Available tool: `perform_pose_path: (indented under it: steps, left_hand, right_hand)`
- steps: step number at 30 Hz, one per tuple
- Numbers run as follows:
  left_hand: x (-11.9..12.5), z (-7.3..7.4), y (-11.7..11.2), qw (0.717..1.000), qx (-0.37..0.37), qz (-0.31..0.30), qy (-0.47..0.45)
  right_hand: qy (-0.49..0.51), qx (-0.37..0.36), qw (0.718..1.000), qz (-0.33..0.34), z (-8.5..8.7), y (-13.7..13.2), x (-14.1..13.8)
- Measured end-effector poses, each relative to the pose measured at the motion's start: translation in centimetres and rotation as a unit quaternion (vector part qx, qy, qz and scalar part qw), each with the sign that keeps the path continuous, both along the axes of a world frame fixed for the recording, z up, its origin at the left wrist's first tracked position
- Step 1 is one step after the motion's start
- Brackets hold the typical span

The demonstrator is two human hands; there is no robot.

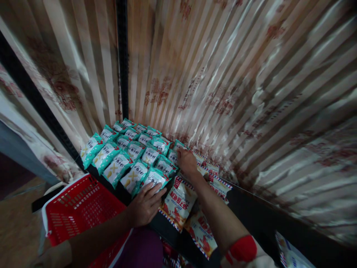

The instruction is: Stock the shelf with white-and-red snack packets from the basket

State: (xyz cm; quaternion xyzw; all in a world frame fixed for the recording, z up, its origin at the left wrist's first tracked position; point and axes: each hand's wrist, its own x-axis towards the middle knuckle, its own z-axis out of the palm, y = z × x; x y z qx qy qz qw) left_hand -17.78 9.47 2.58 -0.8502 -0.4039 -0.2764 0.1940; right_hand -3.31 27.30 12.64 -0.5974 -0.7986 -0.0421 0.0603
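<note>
Rows of teal-and-white snack bags (pixel 135 150) lie close together on a black shelf surface. My left hand (pixel 147 204) rests with its fingers stretched out over the front teal bag (pixel 154 178). Farther back and to the right, my right hand (pixel 186 160) has its fingers curled at the edge of another teal bag (pixel 173 156) at the end of its row. The fingertips there are partly hidden. Beside and under my right forearm lie white-and-orange snack bags (pixel 178 203) with striped borders, overlapping each other.
A red plastic basket (pixel 83 203) with a white rim stands at the front left, below the shelf edge. Pleated patterned sheeting (pixel 223 74) hangs behind the shelf, with a black upright post (pixel 122 59). A pale packet (pixel 291 251) lies at the lower right.
</note>
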Motion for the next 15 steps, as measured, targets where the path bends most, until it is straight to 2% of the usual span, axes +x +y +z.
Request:
perform_pose_path:
  steps: [5,15]
  left_hand:
    - [0.0,0.0,0.0,1.0,-0.001,-0.005,0.005]
    - [0.0,0.0,0.3,1.0,-0.007,-0.011,0.007]
  right_hand:
    - [-0.021,-0.07,0.997,0.037,-0.4,1.7,1.0]
    - [-0.032,-0.106,0.993,0.042,-1.2,3.6,0.1]
